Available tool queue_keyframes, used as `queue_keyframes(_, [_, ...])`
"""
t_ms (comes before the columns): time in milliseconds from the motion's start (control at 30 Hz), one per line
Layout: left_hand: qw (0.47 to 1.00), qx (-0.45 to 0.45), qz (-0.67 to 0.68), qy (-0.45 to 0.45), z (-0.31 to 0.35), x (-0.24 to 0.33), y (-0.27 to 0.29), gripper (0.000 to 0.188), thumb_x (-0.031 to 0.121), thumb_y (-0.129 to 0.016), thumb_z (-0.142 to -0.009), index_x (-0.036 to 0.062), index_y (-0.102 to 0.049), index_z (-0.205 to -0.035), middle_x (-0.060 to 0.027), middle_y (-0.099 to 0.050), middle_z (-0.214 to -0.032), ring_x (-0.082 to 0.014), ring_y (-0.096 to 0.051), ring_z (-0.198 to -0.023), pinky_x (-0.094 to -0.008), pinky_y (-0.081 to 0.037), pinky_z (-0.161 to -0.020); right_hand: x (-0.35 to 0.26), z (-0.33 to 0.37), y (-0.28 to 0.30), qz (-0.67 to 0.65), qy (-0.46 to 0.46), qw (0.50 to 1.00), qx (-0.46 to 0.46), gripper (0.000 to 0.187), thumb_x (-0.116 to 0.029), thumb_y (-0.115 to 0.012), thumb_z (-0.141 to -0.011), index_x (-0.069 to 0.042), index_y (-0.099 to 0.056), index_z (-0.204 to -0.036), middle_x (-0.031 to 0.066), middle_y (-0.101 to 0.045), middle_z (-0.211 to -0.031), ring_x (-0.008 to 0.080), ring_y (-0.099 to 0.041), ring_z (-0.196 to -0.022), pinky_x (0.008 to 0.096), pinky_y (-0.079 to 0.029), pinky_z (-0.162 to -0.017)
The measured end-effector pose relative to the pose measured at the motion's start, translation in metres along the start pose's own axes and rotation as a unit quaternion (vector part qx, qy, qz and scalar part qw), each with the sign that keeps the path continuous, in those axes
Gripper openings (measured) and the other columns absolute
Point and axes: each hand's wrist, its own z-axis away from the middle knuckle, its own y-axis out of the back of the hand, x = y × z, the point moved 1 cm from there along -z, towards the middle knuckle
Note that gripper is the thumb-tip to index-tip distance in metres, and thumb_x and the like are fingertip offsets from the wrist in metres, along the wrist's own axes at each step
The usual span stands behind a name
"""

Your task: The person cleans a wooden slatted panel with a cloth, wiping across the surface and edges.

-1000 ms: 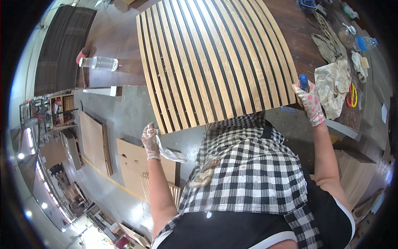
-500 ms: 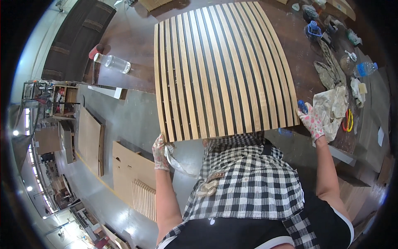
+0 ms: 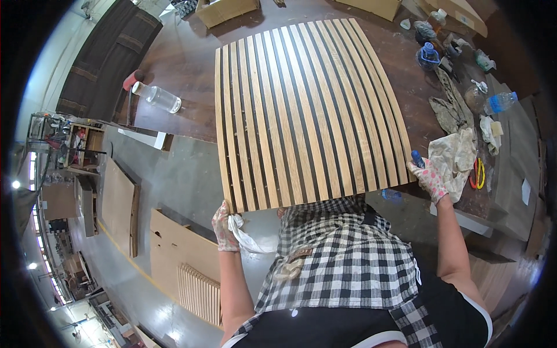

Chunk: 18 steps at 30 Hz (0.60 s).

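A slatted wood panel (image 3: 308,116), with pale strips on a dark backing, reaches from the tabletop out over its near edge. My left hand (image 3: 224,226), in a spotted glove, is closed on the panel's near left corner. From the same hand hangs a white cloth (image 3: 249,238). At the near right corner, my gloved right hand (image 3: 430,181) grips the panel's edge. A blue-handled tool (image 3: 417,158) sticks up from the right hand's fingers; its other end is hidden.
On the brown table (image 3: 197,75) lie a clear bottle (image 3: 158,97) and a red-headed mallet (image 3: 133,80) at left. Rags (image 3: 452,159), yellow-and-red-handled pliers or scissors (image 3: 477,174) and plastic bottles (image 3: 500,102) are at right. Cardboard boxes (image 3: 227,11) stand at the back. Boards (image 3: 180,249) are at lower left.
The whole view has shifted, showing more of the table's back. Both hands keep their hold on the panel's near corners. The white cloth hangs a little differently.
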Motion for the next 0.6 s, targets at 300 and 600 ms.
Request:
queue_keyframes(300, [0.998, -0.029, 0.023, -0.052, 0.034, 0.037, -0.015, 0.029, 0.027, -0.051, -0.085, -0.0003, -0.056, -0.076, -0.0053, -0.05, -0.057, -0.0126, -0.049, -0.043, -0.0299, -0.05, -0.038, -0.018, 0.017, 0.025, -0.273, -0.061, 0.959, 0.036, 0.026, -0.034, -0.064, -0.074, -0.012, -0.057, -0.084, -0.0025, -0.053, -0.068, 0.0076, -0.049, -0.054, 0.0219, -0.038, -0.046])
queue_keyframes(600, [0.973, -0.043, -0.107, -0.2, 0.035, 0.037, -0.008, 0.031, 0.027, -0.047, -0.087, -0.0017, -0.058, -0.086, -0.0057, -0.057, -0.065, -0.0117, -0.053, -0.049, -0.0244, -0.045, -0.042, -0.048, 0.027, 0.039, -0.326, -0.013, 0.94, 0.096, 0.021, -0.026, -0.061, -0.076, -0.01, -0.059, -0.09, 0.001, -0.057, -0.077, 0.0097, -0.055, -0.062, 0.0221, -0.043, -0.052])
